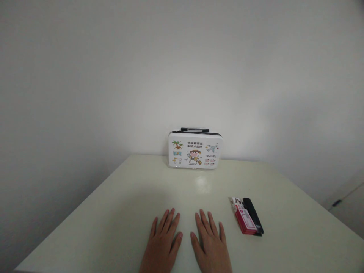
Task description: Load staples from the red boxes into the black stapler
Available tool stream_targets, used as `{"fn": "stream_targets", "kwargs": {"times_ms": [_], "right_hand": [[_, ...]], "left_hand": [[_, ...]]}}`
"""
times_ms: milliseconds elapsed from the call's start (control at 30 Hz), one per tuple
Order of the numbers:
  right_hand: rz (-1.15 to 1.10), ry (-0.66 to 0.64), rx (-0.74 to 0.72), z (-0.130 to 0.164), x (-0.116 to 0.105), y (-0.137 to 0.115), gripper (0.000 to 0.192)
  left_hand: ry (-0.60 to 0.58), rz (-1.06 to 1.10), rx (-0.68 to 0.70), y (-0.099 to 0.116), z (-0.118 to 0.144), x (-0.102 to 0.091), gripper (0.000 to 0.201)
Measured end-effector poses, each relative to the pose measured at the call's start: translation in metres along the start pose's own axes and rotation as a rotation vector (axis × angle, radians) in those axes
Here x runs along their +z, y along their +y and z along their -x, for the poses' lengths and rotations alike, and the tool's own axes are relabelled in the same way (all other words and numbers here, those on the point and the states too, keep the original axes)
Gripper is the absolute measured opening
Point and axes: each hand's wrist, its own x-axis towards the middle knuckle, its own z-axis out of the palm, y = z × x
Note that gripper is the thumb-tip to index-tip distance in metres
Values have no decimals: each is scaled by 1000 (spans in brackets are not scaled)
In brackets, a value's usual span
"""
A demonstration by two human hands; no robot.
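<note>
Hands: I count two, both lying on the table [113, 212] at the near edge of my view.
Left hand [162, 242]: it rests flat, palm down, fingers stretched forward and a little spread. It holds nothing.
Right hand [211, 242]: I see the same pose, flat, palm down, fingers pointing away from me, with nothing in it.
Gap between hands: they are apart, side by side, the thumbs close but not touching.
Red box [244, 219]: I count one, a small flat pack with a white end (the print on it is too small for me to read). It lies on the table just to the right of the right hand, not touching it.
Black object [254, 216]: one, long and narrow, lying along the right side of the red box and touching it. What it is, I cannot tell.
White case [195, 150]: one, standing upright at the far edge of the table against the wall [182, 68], well apart from both hands. Its front shows cartoon drawings, a palm tree, a small figure, an airplane and the word TRAVEL.
Handle [195, 130]: one, dark, on top of the white case.
Table: one, pale cream, with a soft shine in front of the case.
</note>
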Motion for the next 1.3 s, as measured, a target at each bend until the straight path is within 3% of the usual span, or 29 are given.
{"fn": "stream_targets", "kwargs": {"times_ms": [967, 1300], "right_hand": [[-5, 6, -1, -1, 1, 0, 60], [-15, 13, 0, -1, 2, 1, 60]], "left_hand": [[47, 6, 6, 0, -1, 1, 59], [13, -1, 1, 0, -1, -1, 57]]}}
